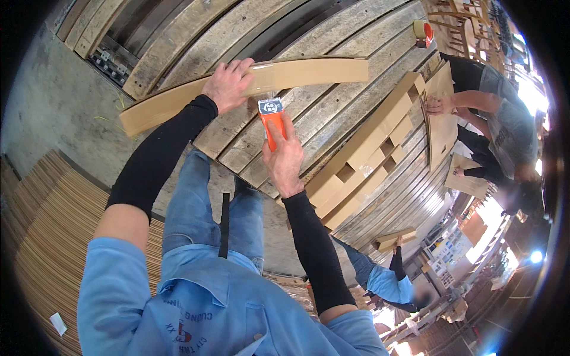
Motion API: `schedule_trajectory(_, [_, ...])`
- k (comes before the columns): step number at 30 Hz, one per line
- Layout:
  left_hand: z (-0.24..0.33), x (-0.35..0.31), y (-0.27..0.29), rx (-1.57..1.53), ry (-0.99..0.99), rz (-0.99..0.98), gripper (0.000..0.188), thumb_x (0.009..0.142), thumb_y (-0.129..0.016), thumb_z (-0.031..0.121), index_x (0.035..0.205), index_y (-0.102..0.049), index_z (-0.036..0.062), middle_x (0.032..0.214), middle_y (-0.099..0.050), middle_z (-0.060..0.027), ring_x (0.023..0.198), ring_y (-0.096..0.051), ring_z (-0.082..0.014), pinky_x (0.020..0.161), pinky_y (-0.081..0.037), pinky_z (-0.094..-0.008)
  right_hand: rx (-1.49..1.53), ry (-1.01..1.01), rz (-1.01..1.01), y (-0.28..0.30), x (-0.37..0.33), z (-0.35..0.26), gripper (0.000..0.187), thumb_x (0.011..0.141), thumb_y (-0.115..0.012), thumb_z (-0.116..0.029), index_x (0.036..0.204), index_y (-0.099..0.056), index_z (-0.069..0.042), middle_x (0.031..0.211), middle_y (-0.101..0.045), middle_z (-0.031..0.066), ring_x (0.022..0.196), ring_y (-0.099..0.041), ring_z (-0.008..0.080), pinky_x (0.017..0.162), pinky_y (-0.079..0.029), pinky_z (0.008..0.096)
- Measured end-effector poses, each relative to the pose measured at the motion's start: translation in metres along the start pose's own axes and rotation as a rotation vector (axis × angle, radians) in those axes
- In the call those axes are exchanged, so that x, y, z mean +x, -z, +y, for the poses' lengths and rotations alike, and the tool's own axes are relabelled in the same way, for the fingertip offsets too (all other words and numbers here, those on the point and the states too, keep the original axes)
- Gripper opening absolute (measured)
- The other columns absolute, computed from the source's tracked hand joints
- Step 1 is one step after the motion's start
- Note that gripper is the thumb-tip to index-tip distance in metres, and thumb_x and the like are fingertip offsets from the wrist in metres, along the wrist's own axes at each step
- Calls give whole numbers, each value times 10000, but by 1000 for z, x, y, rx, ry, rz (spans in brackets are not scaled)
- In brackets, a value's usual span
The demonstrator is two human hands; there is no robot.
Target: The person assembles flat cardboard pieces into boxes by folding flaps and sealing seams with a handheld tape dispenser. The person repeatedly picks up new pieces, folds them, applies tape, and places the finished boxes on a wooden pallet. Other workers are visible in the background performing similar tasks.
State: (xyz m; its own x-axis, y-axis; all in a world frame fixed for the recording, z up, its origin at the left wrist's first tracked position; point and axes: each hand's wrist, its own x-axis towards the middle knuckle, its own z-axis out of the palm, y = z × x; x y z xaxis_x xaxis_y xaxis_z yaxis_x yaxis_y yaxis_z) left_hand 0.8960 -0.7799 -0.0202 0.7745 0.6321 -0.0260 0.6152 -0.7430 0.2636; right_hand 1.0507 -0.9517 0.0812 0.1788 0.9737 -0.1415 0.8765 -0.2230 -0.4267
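My left hand (pixel 228 88) grips a long, narrow, folded cardboard piece (pixel 314 72) lying across the slatted wooden table, its fingers curled over the far edge. The piece's left end sticks out past the table. In my right hand (pixel 285 155) is an orange tape dispenser (pixel 272 123) with a toothed front edge, held just below the cardboard's near side. A glint of clear tape shows on the cardboard beside my left fingers. Whether the dispenser touches the cardboard, I cannot tell.
Notched cardboard pieces (pixel 362 163) lie along the table (pixel 237 139) to my right. A tape roll with a red dispenser (pixel 423 34) sits at the far edge. Flat cardboard stacks (pixel 65 237) stand at lower left. Co-workers (pixel 504 107) handle cardboard at right; another (pixel 386 282) stands lower right.
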Motion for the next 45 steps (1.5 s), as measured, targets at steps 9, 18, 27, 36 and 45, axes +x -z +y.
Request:
schedule_trajectory(9, [3, 2, 4, -44, 7, -72, 575, 751, -834, 337, 1211, -605, 80, 1505, -439, -141, 1292, -498, -314, 987, -429, -465, 27, -36, 22, 3, -11, -6, 559, 757, -743, -66, 1311, -678, -100, 1506, -500, 158, 936, -667, 348, 830, -578, 450])
schedule_trajectory(18, [-2, 4, 1, -20, 0, -95, 609, 815, -751, 477, 1234, -607, 59, 1499, -443, -164, 1305, -490, -329, 1008, -417, -478, 37, -57, 34, 3, -33, -4, 494, 776, -753, -77, 1267, -695, -97, 1494, -525, 184, 1089, -682, 389, 895, -588, 450])
schedule_trajectory(27, [32, 32, -9, 78, 246, -42, 821, 886, -544, 776, 1366, -619, 114, 1460, -488, -182, 1330, -482, -341, 1073, -328, -624, -52, -58, -56, -28, 44, -6, 446, 747, -727, -83, 1193, -704, -77, 1316, -602, 170, 844, -711, 383, 743, -600, 475])
schedule_trajectory(36, [25, 46, -24, 175, 43, 167, 427, 918, -633, 522, 1160, -629, 171, 1335, -510, -157, 1166, -521, -309, 901, -391, -477, -359, 15, -199, -21, 95, -14, 214, 864, -637, -141, 1021, -758, -61, 1045, -674, 165, 796, -736, 322, 689, -603, 416])
schedule_trajectory(45, [35, 54, -15, 49, 129, -48, 470, 830, -751, 401, 1244, -651, 200, 1426, -480, -167, 1268, -503, -355, 973, -417, -532, 114, -107, -52, 42, -1, 23, 342, 872, -687, -181, 1212, -721, -179, 1227, -670, 133, 1024, -690, 385, 869, -577, 468])
